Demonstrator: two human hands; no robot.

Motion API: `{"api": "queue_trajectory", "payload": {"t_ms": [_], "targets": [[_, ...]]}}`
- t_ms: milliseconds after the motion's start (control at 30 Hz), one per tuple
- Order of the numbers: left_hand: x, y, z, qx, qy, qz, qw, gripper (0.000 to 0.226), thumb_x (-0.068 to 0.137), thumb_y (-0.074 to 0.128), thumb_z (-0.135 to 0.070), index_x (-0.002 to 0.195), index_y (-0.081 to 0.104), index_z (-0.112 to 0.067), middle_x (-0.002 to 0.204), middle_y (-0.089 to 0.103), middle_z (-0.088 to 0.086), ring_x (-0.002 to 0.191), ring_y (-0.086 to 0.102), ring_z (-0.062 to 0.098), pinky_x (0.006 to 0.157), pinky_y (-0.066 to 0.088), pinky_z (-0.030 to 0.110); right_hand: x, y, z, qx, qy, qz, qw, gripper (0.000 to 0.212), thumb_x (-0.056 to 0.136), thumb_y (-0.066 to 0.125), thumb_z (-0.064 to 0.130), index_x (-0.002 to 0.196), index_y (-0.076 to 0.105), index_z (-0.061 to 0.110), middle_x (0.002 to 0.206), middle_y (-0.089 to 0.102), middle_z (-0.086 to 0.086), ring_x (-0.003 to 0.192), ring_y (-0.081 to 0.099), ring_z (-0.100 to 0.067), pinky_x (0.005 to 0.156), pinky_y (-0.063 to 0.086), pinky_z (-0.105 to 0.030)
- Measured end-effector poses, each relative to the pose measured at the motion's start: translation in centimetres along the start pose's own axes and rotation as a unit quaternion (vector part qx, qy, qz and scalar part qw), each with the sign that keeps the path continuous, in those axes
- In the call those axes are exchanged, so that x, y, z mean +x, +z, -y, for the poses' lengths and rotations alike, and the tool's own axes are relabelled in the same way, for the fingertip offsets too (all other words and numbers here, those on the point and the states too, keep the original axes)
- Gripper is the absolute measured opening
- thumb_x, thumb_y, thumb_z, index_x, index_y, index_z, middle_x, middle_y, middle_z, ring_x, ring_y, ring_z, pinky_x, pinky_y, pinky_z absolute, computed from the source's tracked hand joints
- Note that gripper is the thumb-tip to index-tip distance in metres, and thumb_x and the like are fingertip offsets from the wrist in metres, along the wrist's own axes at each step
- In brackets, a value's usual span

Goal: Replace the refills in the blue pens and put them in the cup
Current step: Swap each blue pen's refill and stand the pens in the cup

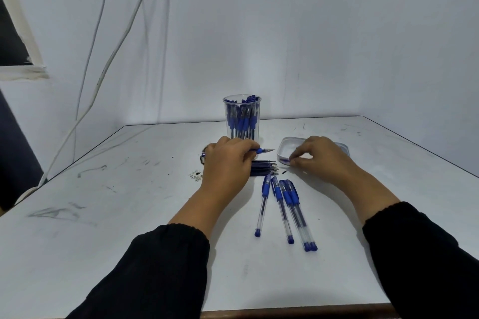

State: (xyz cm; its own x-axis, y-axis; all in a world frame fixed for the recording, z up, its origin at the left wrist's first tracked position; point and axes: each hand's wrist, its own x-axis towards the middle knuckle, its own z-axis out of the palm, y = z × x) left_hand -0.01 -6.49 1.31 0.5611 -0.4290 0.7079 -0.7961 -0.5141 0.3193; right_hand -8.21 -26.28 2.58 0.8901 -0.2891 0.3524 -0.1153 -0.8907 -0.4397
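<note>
Right now the left hand (225,163) holds a blue pen (263,150) near the middle of the frame, fingers curled round it, with the tip poking out to the right. Just under that hand lies a bunch of refills (264,168) on the table (103,215). The right hand (318,158) sits right of center at the edge of a small white tray (285,144), fingertips pinched together on something small and blue; it is too tiny to say what.

Behind the hands, the clear cup (242,118) stands full of blue pens. Four more pens (283,204) lie side by side below the hands, caps pointing up the frame.

What could go wrong? The cup looks packed, so pushing one more pen in may tip it or knock pens out. The little piece in the right fingers could slip and roll off the table. The left wrist is close to the loose refills and could scatter them.
</note>
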Motion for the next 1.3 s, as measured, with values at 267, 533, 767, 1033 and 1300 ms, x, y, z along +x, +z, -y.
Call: {"api": "queue_trajectory", "payload": {"t_ms": [267, 533, 767, 1033, 1300], "targets": [[0.0, 0.1, -0.2, 0.026, -0.002, 0.015, 1.000, 0.025, 0.094, 0.052, -0.016, 0.112, 0.066, -0.026, 0.108, 0.067, -0.008, 0.099, 0.050, 0.014, 0.087, 0.028, 0.032, -0.9, 0.4, 2.2, 0.113, -0.074, -0.020, 0.991, 0.011, 0.092, 0.062, 0.027, 0.100, 0.070, 0.025, 0.096, 0.070, 0.010, 0.093, 0.062, -0.004, 0.086, 0.051, -0.030], [0.0, -0.1, -0.4, 0.023, 0.025, 0.035, 0.999, 0.024, 0.094, 0.054, -0.018, 0.111, 0.068, -0.027, 0.105, 0.068, -0.005, 0.101, 0.051, 0.017, 0.084, 0.025, 0.031, -0.7, 1.0, 2.2, 0.127, -0.082, -0.018, 0.988, 0.013, 0.089, 0.067, 0.028, 0.101, 0.070, 0.030, 0.094, 0.065, 0.017, 0.090, 0.059, 0.003, 0.081, 0.046, -0.018], [0.0, -0.4, -0.8, -0.044, -0.024, 0.018, 0.999, 0.027, 0.092, 0.057, -0.023, 0.118, 0.057, -0.029, 0.094, 0.066, -0.012, 0.095, 0.054, 0.011, 0.092, 0.021, 0.026, -0.8, 1.0, 2.8, 0.237, -0.039, 0.007, 0.971, 0.019, 0.084, 0.073, 0.016, 0.100, 0.070, 0.026, 0.094, 0.069, 0.013, 0.088, 0.064, 0.003, 0.080, 0.048, -0.016], [0.1, -0.4, -1.2, -0.102, -0.086, 0.040, 0.990, 0.023, 0.091, 0.058, -0.025, 0.108, 0.045, -0.032, 0.084, 0.060, -0.015, 0.096, 0.036, 0.012, 0.084, 0.025, 0.026, -0.5, 1.3, 3.1, 0.276, 0.008, 0.009, 0.961, 0.022, 0.077, 0.077, 0.008, 0.088, 0.075, 0.027, 0.079, 0.071, 0.008, 0.081, 0.068, -0.012, 0.090, 0.055, -0.042], [0.1, -0.9, -1.8, -0.085, -0.092, 0.064, 0.990, 0.016, 0.095, 0.053, -0.027, 0.109, 0.047, -0.025, 0.084, 0.060, -0.008, 0.084, 0.030, 0.012, 0.083, 0.029, 0.030, -0.5, 1.5, 3.5, 0.281, -0.001, 0.003, 0.960, 0.026, 0.075, 0.078, 0.004, 0.081, 0.075, 0.029, 0.078, 0.072, 0.006, 0.083, 0.069, -0.016, 0.087, 0.056, -0.043]]}}
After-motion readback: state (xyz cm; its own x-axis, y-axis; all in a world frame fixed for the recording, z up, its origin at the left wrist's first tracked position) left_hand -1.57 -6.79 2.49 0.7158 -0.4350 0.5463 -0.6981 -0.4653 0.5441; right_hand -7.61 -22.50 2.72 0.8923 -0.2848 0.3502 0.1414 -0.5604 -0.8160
